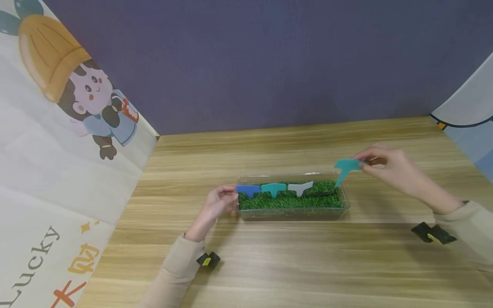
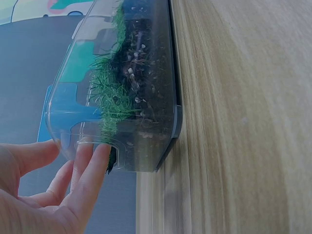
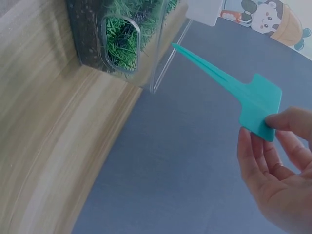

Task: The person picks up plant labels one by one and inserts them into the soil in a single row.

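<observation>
A clear plastic tray (image 1: 345, 201) filled with green artificial grass (image 1: 289, 200) lies on the wooden table. Three T-shaped plant tags stand in the grass: blue (image 1: 248, 189), teal (image 1: 273, 188) and white (image 1: 300, 187). My right hand (image 1: 389, 167) pinches another teal tag (image 1: 345, 167) by its flat head, its spike pointing down at the tray's right end; in the right wrist view that teal tag (image 3: 243, 95) hangs in the air beside the tray (image 3: 122, 44). My left hand (image 1: 219, 203) touches the tray's left end with straight fingers (image 2: 90, 170) on the tray wall (image 2: 146, 146).
A purple backdrop stands behind the table (image 1: 269, 265). A printed cartoon cloth (image 1: 57, 149) hangs along the left side, and another cloth (image 1: 470, 111) at the far right. Bare wood lies in front of and behind the tray.
</observation>
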`<action>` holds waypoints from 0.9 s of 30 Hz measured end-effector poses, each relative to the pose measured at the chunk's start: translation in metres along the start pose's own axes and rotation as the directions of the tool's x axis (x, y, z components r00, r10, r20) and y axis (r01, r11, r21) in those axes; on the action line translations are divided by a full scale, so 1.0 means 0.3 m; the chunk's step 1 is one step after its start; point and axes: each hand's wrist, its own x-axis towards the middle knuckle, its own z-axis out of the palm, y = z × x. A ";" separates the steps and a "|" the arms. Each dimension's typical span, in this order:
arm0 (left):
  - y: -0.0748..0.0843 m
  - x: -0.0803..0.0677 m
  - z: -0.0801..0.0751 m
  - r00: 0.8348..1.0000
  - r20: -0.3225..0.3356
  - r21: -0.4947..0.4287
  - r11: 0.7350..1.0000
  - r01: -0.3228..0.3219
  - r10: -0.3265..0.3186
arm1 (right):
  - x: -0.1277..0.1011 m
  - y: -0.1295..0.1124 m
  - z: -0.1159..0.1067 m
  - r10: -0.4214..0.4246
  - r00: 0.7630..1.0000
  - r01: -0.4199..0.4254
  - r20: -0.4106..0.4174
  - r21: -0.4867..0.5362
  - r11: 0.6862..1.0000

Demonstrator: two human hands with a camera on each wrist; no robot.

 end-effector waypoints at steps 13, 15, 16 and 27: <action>-0.005 0.006 0.002 1.000 -0.012 -0.009 1.000 0.007 -0.007 | -0.002 0.009 0.050 -0.046 0.998 0.045 0.051 0.029 0.999; -0.005 0.005 0.002 1.000 -0.012 -0.006 1.000 0.005 -0.005 | -0.001 0.005 0.058 -0.062 0.997 0.061 0.043 0.027 0.998; -0.005 0.006 0.002 1.000 -0.012 -0.006 1.000 0.006 -0.006 | -0.001 0.004 0.061 -0.064 0.997 0.063 0.042 0.028 0.998; -0.005 0.008 0.006 1.000 -0.017 -0.020 1.000 0.011 -0.011 | -0.005 0.001 0.089 -0.067 0.996 0.066 0.053 0.016 0.998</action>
